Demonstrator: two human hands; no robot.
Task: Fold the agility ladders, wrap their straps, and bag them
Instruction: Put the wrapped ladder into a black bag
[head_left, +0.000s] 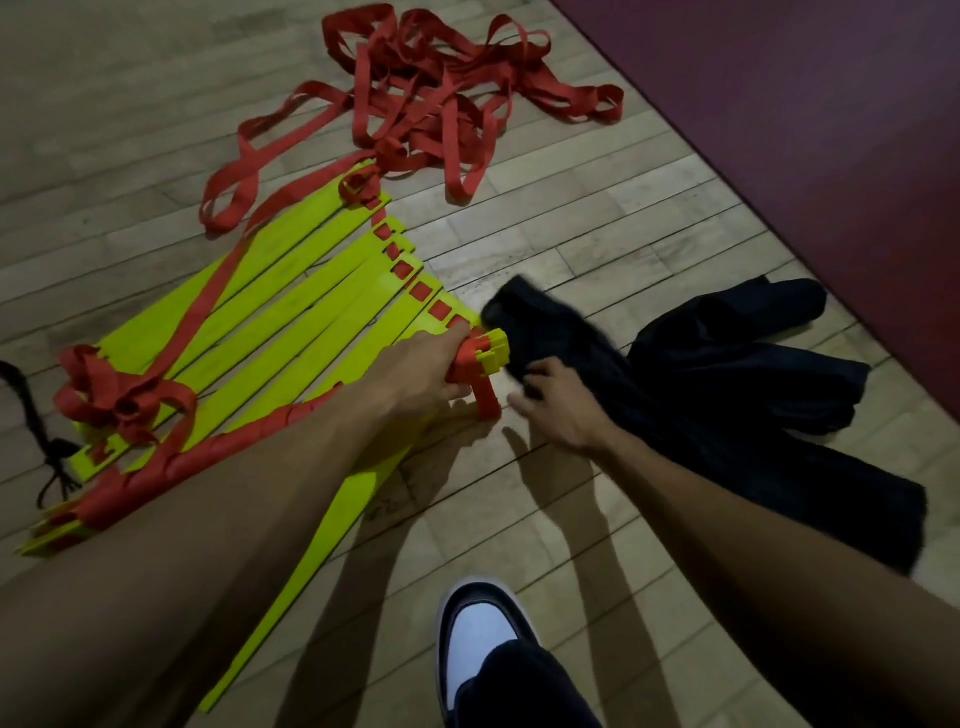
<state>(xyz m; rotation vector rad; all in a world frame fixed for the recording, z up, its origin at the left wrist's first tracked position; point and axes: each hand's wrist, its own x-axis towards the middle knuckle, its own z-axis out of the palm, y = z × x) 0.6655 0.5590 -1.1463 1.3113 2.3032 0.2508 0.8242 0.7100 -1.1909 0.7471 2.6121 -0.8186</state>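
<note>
Yellow ladder rungs (291, 306) lie fanned out on the wooden floor, joined by red straps. My left hand (415, 379) grips a stacked, strap-wrapped bundle of rungs (480, 358) at its right end. My right hand (556, 402) holds the mouth of a black bag (696, 379) right against that bundle end. A loose heap of red straps (436, 98) lies beyond the rungs. Another knot of red strap (114, 400) sits at the rungs' left end.
A dark red mat (831, 130) covers the floor at the upper right. A black cord (36, 415) lies at the left edge. My shoe (483, 639) stands at the bottom centre. Bare floorboards (571, 234) run between the rungs and the mat.
</note>
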